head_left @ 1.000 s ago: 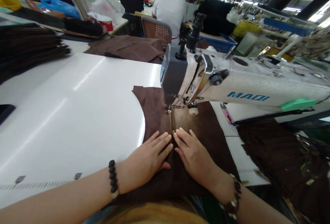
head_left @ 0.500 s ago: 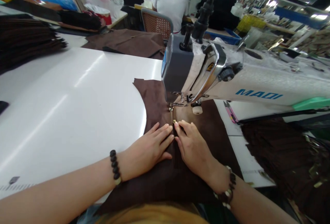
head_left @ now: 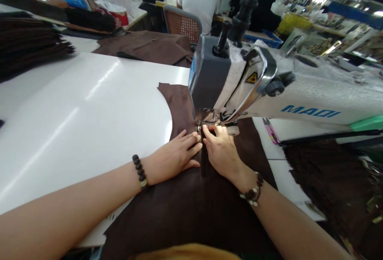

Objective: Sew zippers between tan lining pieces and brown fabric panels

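Note:
A dark brown fabric piece lies under the sewing machine's presser foot, with a zipper strip running along it toward me. My left hand rests flat on the fabric left of the strip, fingers stretched toward the foot and thumb spread. On the other side, my right hand presses down beside the strip. Its index fingertip is close to the presser foot, with the thumb a little behind and apart. The brass zipper slider is not visible now; fingers may cover it.
The sewing machine head stands over the fabric. Pink-handled snips lie to the right, near stacked brown pieces. Another dark stack is at the left of the white table. A person in white sits beyond.
Both hands have moved forward with the fabric, toward the presser foot. My right fingertips are now beside the foot. The brass slider seen earlier is out of sight.

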